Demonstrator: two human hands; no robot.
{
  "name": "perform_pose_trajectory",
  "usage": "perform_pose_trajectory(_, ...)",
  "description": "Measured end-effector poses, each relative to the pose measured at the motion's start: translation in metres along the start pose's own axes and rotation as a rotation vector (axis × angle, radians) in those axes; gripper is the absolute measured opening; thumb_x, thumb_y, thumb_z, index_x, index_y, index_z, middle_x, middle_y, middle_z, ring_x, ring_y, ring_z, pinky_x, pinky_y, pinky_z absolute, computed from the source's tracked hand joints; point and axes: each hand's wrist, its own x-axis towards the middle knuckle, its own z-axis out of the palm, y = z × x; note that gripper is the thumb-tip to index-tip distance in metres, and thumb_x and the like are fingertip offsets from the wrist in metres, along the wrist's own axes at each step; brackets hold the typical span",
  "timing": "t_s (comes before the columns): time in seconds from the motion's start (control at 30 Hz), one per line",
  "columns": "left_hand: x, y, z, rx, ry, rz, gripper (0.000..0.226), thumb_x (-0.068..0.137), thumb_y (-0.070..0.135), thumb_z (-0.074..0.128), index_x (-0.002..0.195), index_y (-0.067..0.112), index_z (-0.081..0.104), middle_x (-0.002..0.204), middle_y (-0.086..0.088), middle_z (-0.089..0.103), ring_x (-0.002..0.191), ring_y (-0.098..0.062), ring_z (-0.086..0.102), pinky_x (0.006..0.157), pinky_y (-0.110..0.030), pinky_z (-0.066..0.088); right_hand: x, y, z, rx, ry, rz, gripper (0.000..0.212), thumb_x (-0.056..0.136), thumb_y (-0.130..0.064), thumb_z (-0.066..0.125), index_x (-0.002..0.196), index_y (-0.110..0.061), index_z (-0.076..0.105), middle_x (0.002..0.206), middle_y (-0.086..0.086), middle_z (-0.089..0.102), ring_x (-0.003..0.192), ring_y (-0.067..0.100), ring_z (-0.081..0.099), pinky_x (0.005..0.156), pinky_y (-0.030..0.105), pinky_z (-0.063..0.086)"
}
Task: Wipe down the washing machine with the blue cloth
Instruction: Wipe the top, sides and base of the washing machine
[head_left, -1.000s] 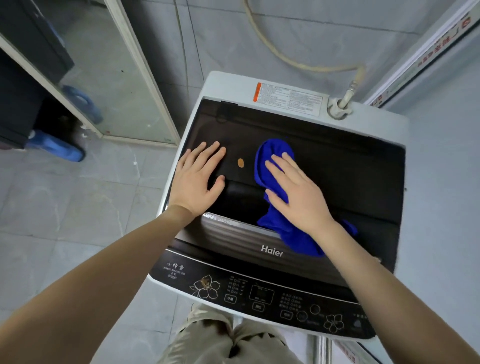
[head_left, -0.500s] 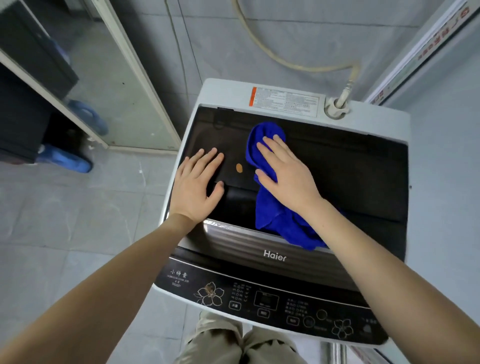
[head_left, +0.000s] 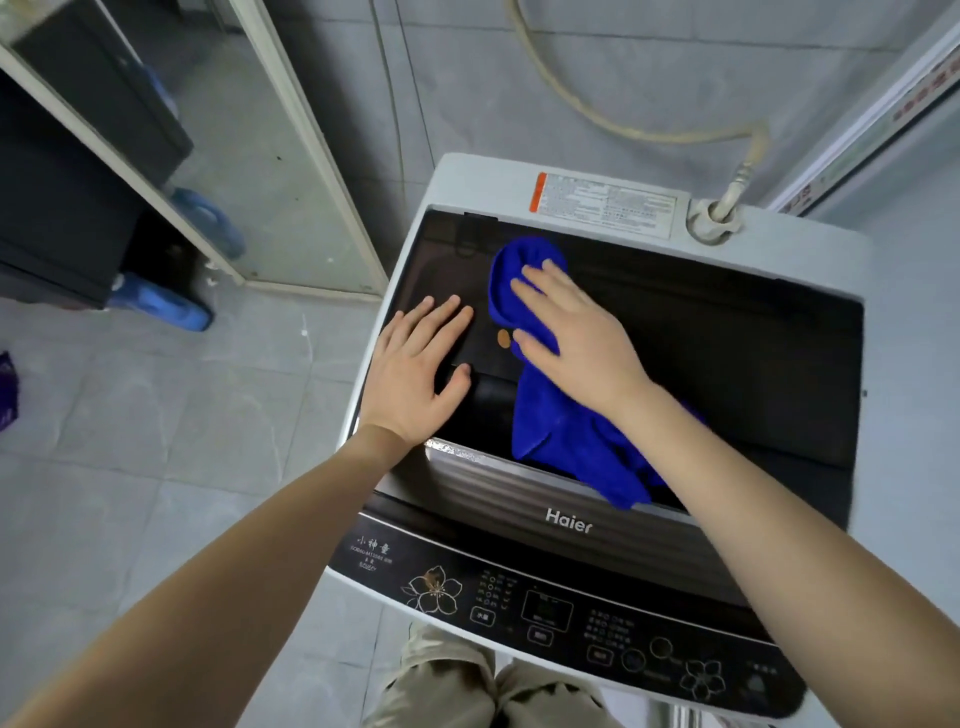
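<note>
— How many grips?
— Two, both flat and released: right grip pressing the one blue cloth, left grip resting bare beside it.
— And the cloth?
— On the dark lid of the one washing machine; one hose plugs in behind.

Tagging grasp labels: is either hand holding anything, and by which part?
No grip. Right hand presses flat on the upper half of the blue cloth; left hand rests flat on the washing machine lid.
</note>
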Motion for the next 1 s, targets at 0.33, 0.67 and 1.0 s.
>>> perform_pose_trajectory(0.33,0.001,0.0,0.001,0.001,0.006,-0.021,0.056,0.089,0.033,0.052,0.144,0.026,0.044,0.152,0.009,0.038,0.144,-0.016,0.026,0.119,-0.037,0.016,0.002,0.049,-0.027,-0.006,0.218,0.306,0.052,0.105,-0.027,0.053,0.154,-0.011,0.043,0.163,0.008,0.035,0.154,0.023,0.023,0.12,0.027,0.015)
perform_pose_trajectory(0.67,0.0,-0.002,0.003,0.0,0.008,0.007,0.056,0.091,0.034,0.05,0.145,0.026,0.042,0.152,0.007,0.037,0.144,-0.018,0.027,0.12,-0.038,0.015,-0.045,0.02,-0.011,0.006,-0.052,-0.04,0.057,0.101,-0.026,0.059,0.155,-0.022,0.042,0.164,-0.006,0.032,0.154,0.006,0.014,0.121,0.027,0.023)
perform_pose_trajectory(1.0,-0.001,-0.002,0.001,-0.005,-0.009,-0.006,0.056,0.09,0.033,0.051,0.145,0.025,0.041,0.152,0.006,0.037,0.144,-0.018,0.025,0.119,-0.04,0.016,0.02,-0.013,0.004,0.003,0.077,0.117,0.057,0.105,-0.031,0.052,0.157,-0.014,0.035,0.166,0.003,0.028,0.156,0.018,0.015,0.125,0.033,0.021)
